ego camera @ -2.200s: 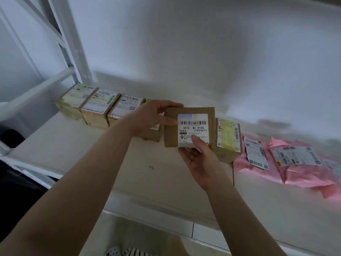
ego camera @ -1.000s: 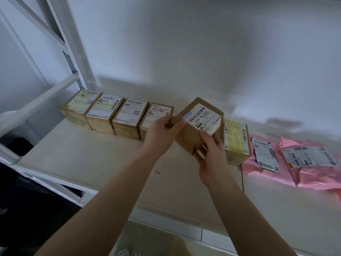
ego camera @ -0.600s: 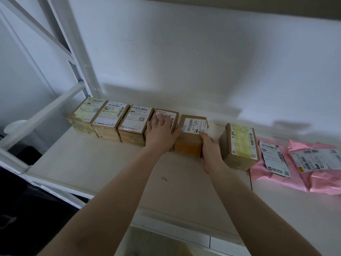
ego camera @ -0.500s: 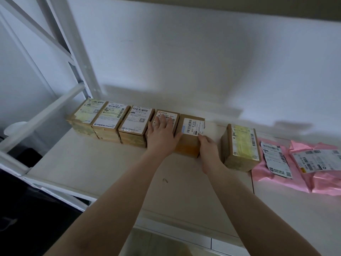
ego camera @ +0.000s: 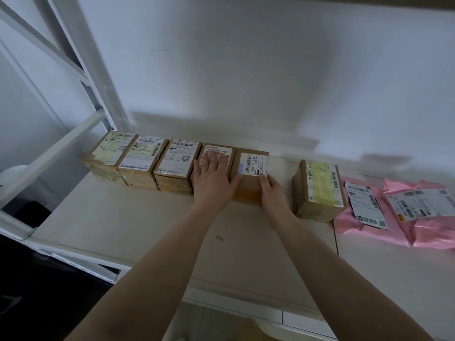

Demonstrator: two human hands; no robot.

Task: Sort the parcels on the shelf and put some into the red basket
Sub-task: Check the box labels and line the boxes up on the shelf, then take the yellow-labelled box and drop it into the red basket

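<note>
Right hand [ego camera: 270, 193] grips the fifth box [ego camera: 250, 178], left hand [ego camera: 213, 183] lies flat on the fourth [ego camera: 216, 153]; next, likely the lone box [ego camera: 318, 190].

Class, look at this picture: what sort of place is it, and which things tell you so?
Probably a parcel sorting or storage room. A white metal shelf holds a row of labelled cardboard boxes, and pink mailer bags with barcode labels lie to the right.
</note>
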